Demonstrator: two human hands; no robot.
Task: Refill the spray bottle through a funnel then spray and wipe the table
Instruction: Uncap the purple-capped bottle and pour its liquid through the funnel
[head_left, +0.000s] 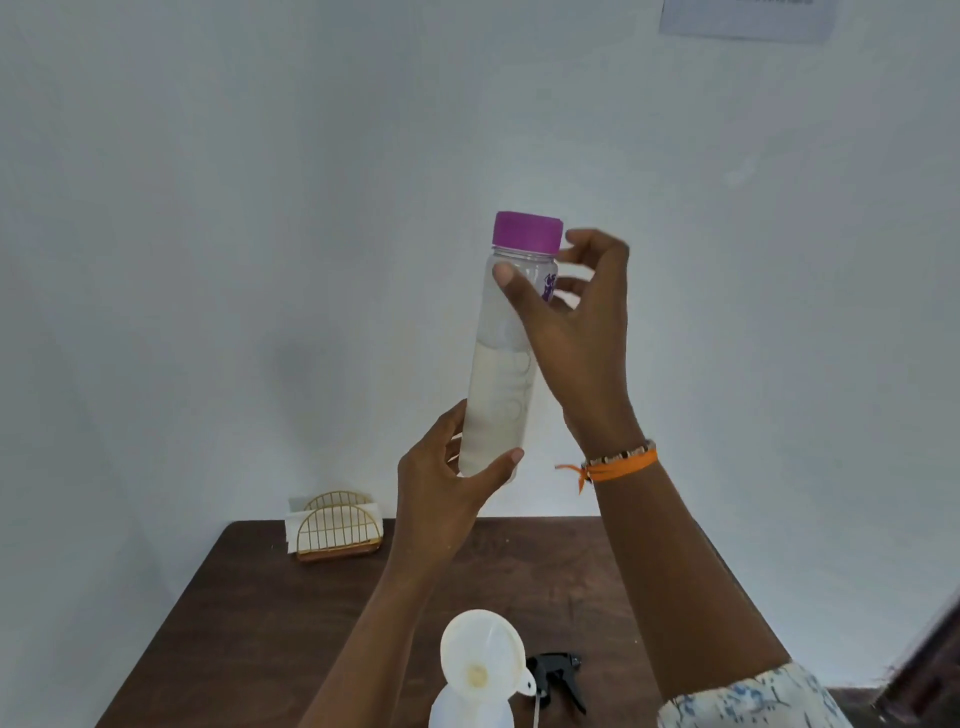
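Bottle (501, 364) held upright in air, well above the funnel (480, 657). L hand (447, 493) grips its base; R hand (576, 322) nearer the cap (528, 231), thumb on neck, fingers loosely curled beside it. Cap on, prob. unscrews next.

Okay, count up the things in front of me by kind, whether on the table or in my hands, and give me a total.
Bottles: 2, the purple-capped water bottle and the white spray bottle
Funnel: 1
Trigger sprayer head: 1
Gold wire napkin holder: 1
Total: 5
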